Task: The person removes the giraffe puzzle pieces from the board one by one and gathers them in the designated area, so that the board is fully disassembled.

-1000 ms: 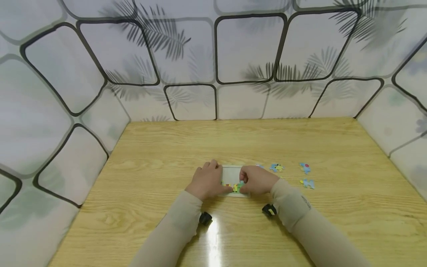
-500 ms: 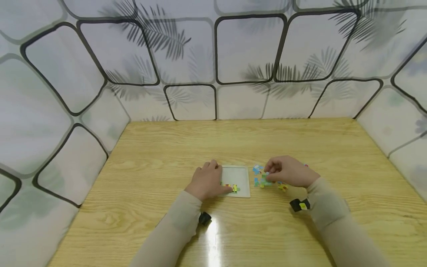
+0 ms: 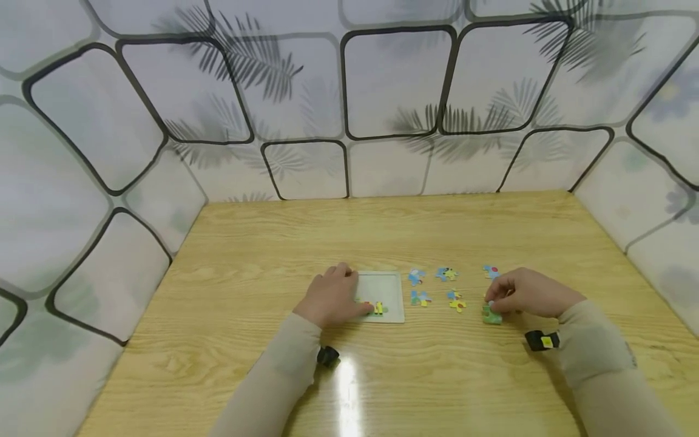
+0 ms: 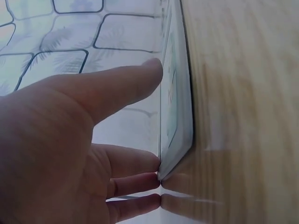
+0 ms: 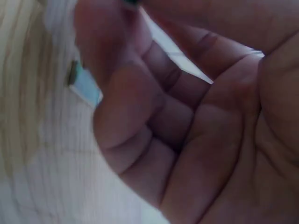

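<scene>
A shallow white puzzle tray [image 3: 389, 288] lies on the table, with a few coloured puzzle pieces [image 3: 378, 308] along its near side. My left hand [image 3: 332, 297] rests at the tray's left edge. Its thumb stretches over the tray while the fingertips touch the edge, as the left wrist view shows with the tray rim [image 4: 186, 116]. Out to the right, my right hand [image 3: 532, 292] pinches a green puzzle piece [image 3: 492, 314] between thumb and forefinger, close over the table. In the right wrist view, the curled fingers [image 5: 128, 105] hide most of that piece.
Between tray and right hand lie several loose pieces: blue ones [image 3: 417, 277], a blue-and-yellow one [image 3: 447, 274] and a yellow-and-blue one [image 3: 456, 301]. Beyond the right hand is a blue piece with a red spot [image 3: 491, 271]. Patterned cloth walls [image 3: 398, 79] enclose the wooden table [image 3: 284, 243].
My right hand has moved from over the tray to the right, carrying the green puzzle piece out past the loose pieces. My left hand has stayed at the tray's edge. The head view has shifted slightly.
</scene>
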A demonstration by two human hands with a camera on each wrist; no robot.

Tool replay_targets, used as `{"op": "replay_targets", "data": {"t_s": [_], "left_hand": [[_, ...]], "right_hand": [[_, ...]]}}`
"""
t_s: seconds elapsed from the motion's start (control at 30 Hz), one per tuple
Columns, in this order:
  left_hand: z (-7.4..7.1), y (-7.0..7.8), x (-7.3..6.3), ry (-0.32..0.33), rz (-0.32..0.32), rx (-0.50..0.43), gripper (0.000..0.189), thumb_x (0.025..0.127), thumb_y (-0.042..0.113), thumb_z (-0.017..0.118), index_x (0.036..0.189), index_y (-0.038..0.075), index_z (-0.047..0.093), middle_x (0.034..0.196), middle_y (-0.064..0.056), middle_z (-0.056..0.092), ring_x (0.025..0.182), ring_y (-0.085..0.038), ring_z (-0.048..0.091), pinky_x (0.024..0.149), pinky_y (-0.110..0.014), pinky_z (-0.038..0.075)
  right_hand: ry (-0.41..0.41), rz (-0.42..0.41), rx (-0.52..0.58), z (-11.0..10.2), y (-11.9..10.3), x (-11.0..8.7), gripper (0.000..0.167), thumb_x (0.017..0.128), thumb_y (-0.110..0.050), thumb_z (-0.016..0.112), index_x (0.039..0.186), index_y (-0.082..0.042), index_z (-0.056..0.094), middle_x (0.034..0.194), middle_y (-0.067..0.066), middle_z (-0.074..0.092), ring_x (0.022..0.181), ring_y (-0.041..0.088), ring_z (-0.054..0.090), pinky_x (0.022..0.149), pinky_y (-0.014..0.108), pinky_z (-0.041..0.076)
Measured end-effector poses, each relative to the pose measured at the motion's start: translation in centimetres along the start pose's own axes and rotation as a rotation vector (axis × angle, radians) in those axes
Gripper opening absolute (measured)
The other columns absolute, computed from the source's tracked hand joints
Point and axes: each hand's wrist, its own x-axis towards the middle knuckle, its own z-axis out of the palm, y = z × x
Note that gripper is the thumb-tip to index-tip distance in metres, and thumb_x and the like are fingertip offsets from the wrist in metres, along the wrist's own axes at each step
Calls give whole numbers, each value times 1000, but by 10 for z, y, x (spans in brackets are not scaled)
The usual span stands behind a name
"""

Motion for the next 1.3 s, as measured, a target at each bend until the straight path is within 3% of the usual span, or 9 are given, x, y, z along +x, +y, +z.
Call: {"op": "replay_targets", "data": {"t_s": [0.2,0.37,0.47,0.67,0.87,1.07,1.3], "left_hand": [[-3,-7,-1,-31,7,-109,81,92,59,63,152,7,46,148,-11,45,135,-29,43,107,-51,38],[-1,-13,0,-54,5,-155,78,93,51,65,155,9,41,151,-8,43,140,-28,37,114,-51,30],[0,-14,0,-60,5,-166,78,92,47,66,156,9,39,150,-8,42,141,-28,35,115,-52,28],[0,-13,-2,-58,-1,-153,81,92,49,66,155,7,39,150,-9,41,139,-29,36,114,-51,29],[1,-8,-1,-56,8,-127,81,93,51,64,156,7,38,151,-10,41,139,-29,35,113,-49,31],[1,-7,0,-61,17,-127,79,93,47,65,155,7,38,150,-10,41,137,-29,36,111,-49,32],[0,-12,-2,-79,1,-148,81,89,39,68,157,8,36,151,-8,39,138,-29,34,111,-49,30]], "right_hand": [[-10,32,-119,3,1,0,4,90,-18,73,91,-14,73,86,-4,64,75,11,53,67,28,46],[-10,68,-102,7,-3,1,5,90,-13,72,93,-10,71,83,-1,63,67,13,54,62,29,47],[1,44,-100,11,-10,6,8,91,-15,71,95,-9,70,81,-1,62,64,14,55,59,29,48],[10,-58,-99,37,-51,35,10,97,-23,67,96,-13,69,77,0,63,64,16,58,62,32,50],[44,-142,-232,76,-96,78,16,96,-23,68,104,-10,72,78,-6,61,66,9,52,67,31,47],[5,-141,-240,104,-126,98,32,88,-18,72,114,0,70,75,-3,60,62,10,53,66,30,48],[7,-97,-248,117,-138,105,23,86,-15,78,103,-4,68,83,-2,61,74,12,55,72,33,50]]}}
